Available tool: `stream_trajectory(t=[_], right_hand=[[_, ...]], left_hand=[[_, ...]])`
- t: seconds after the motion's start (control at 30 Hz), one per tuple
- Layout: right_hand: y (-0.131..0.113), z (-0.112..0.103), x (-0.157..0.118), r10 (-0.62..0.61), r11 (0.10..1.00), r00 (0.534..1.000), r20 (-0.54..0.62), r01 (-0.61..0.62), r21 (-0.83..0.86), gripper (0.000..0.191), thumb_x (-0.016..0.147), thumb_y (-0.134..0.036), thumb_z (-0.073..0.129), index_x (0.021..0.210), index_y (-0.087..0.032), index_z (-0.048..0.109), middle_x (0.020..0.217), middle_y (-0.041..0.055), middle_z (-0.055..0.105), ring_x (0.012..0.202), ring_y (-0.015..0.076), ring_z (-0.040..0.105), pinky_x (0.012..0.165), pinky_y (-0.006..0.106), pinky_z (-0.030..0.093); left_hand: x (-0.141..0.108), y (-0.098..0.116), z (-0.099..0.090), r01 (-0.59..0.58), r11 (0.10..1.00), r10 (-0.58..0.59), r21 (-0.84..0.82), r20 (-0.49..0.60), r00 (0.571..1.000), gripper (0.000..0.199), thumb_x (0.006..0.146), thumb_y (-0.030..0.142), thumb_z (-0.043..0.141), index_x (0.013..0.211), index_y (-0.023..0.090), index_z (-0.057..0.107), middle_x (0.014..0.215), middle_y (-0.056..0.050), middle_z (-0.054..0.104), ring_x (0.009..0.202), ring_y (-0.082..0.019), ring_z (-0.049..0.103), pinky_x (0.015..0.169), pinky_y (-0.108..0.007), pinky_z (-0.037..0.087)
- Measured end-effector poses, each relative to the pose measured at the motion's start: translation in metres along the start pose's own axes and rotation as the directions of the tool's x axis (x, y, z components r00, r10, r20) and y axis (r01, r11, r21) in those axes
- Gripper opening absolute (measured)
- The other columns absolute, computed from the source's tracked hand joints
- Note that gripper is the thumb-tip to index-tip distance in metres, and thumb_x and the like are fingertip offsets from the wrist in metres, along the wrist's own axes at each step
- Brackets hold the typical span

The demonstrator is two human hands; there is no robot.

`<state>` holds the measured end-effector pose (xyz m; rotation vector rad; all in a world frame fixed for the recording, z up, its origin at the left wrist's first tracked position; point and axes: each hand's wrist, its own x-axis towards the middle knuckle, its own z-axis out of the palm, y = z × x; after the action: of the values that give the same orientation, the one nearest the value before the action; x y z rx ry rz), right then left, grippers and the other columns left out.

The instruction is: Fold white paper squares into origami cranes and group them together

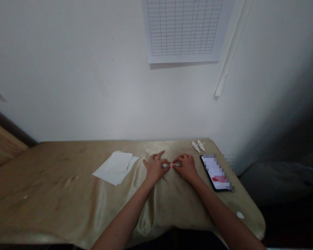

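Near the middle of the cloth-covered table, a small white folded paper (171,165) is held between my two hands. My left hand (155,167) pinches its left side with thumb and forefinger, the other fingers spread. On its right side, my right hand (185,166) pinches it with the fingers curled. Most of the paper is hidden by my fingertips. A stack of white paper sheets (114,168) lies to the left of my left hand. Two small folded paper figures (198,146) rest behind my right hand, near the table's back edge.
A phone (216,173) with a lit, partly blurred screen lies right of my right hand. A small white piece (240,215) is near the right edge of the table (67,194). Behind is a white wall with a printed grid sheet (182,31).
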<state>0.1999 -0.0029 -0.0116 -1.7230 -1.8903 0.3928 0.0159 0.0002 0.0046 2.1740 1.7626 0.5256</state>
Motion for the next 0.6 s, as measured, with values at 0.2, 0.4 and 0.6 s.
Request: stream_trajectory(t=[0.2,0.4,0.6], right_hand=[[0.002,-0.006,0.000,0.016,1.000,0.998,0.068,-0.017,0.012,0.018,0.084,-0.029,0.073,0.100,-0.034,0.078,0.116,0.0040,0.063,0.118,0.0248,0.047,0.108,0.039,0.028],[0.002,-0.011,0.001,-0.006,1.000,0.994,0.110,0.004,0.018,0.024,0.084,-0.023,0.070,0.104,-0.034,0.078,0.118,0.0042,0.064,0.120,0.0242,0.049,0.108,0.039,0.027],[0.007,-0.010,0.003,-0.024,1.000,0.989,0.146,0.024,0.002,0.031,0.085,-0.019,0.068,0.109,-0.035,0.076,0.120,0.0043,0.063,0.122,0.0237,0.048,0.110,0.040,0.026]], left_hand=[[0.002,-0.003,-0.004,0.023,1.000,-0.021,-0.015,0.078,0.997,0.022,0.086,0.038,0.070,0.105,0.048,0.075,0.164,0.012,0.034,0.151,-0.040,0.020,0.107,-0.086,0.001],[0.002,-0.004,-0.011,0.023,1.000,-0.022,-0.008,0.147,0.989,0.030,0.086,0.032,0.068,0.111,0.049,0.073,0.166,0.011,0.028,0.153,-0.042,0.014,0.109,-0.085,0.001],[0.000,-0.009,-0.010,0.002,1.000,-0.004,0.009,0.164,0.987,0.035,0.088,0.031,0.065,0.116,0.052,0.071,0.167,0.012,0.025,0.155,-0.041,0.012,0.110,-0.083,0.000]])
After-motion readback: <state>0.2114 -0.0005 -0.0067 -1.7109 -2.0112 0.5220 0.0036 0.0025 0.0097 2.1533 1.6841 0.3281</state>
